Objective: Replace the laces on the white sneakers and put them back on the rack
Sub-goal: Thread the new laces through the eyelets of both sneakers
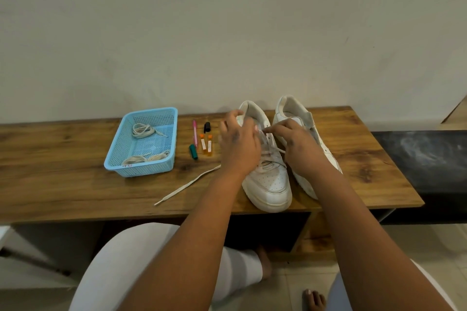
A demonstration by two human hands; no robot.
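Two white sneakers stand side by side on the wooden table (75,184), toes toward me. The left sneaker (271,184) is partly laced with a white lace (271,156). My left hand (238,141) grips this sneaker at its upper left side, near the collar. My right hand (297,144) pinches the lace at the upper eyelets, over the tongue. One loose end of the lace (187,185) trails left across the table. The right sneaker (303,118) is mostly hidden behind my right hand and forearm.
A light blue perforated basket (141,169) with several coiled laces stands at the left. Between it and the sneakers lie a pink pen (194,131), a green cap (193,152), a black cap (207,127) and two orange tubes (206,144). A wall rises behind.
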